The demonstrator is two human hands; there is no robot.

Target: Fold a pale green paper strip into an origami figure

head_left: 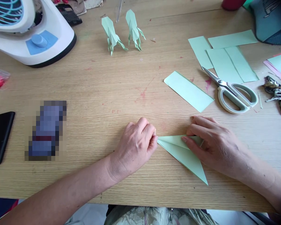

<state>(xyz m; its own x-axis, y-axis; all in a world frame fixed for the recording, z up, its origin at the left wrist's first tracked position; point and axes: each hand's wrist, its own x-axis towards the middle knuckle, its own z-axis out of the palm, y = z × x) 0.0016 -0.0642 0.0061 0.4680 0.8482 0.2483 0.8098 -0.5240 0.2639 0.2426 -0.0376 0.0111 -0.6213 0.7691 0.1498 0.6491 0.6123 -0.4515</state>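
Observation:
A pale green sheet of paper, folded into a pointed kite-like shape (pixel 186 153), lies on the wooden table between my hands. My left hand (pixel 139 137) is closed, with its thumb and fingers pinching the paper's narrow left tip. Over the paper's upper right part rests my right hand (pixel 212 140), its thumb on top and its fingers bent at the top edge, holding the sheet. One sharp corner points down toward the table's front edge. Part of the right end is hidden beneath my right hand.
Scissors (pixel 234 92) lie beyond my right hand, near a green paper strip (pixel 188 90) and more cut strips (pixel 227 62). Two folded paper figures (pixel 111 36) stand at the back. A fan (pixel 49 40), a black phone (pixel 1 137) and a blurred-out object (pixel 46 128) are leftward; keys (pixel 278 92) rightward.

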